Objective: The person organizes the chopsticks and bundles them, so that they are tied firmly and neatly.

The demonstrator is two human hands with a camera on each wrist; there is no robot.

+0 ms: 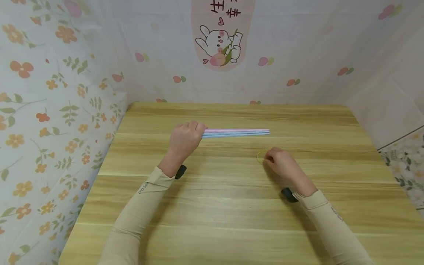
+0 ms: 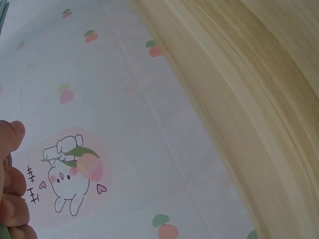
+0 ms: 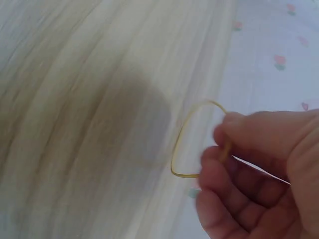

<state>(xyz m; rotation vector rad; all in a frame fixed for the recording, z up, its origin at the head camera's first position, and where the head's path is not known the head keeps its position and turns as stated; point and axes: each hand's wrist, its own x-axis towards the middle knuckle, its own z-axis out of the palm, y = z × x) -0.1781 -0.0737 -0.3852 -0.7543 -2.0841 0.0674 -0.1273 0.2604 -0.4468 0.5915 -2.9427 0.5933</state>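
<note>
My left hand [image 1: 187,138] grips one end of a bundle of slim pink and blue sticks [image 1: 236,133], which look like chopsticks or straws. They point to the right, level over the back half of the table. In the left wrist view only the curled fingers [image 2: 14,199] show at the left edge. Between thumb and fingertips, my right hand [image 1: 281,162] pinches a thin yellow rubber band [image 1: 258,156]. Seen from the right wrist, the rubber band [image 3: 178,137] hangs as a loose loop out to the left of the fingers. The loop is apart from the sticks.
A wood-grain table [image 1: 212,206] lies under both hands. Behind it hangs a white printed curtain [image 1: 285,48] with a rabbit picture, and a flowered curtain [image 1: 66,121] runs along the left side. Dark wrist mounts [image 1: 289,195] sit under both wrists.
</note>
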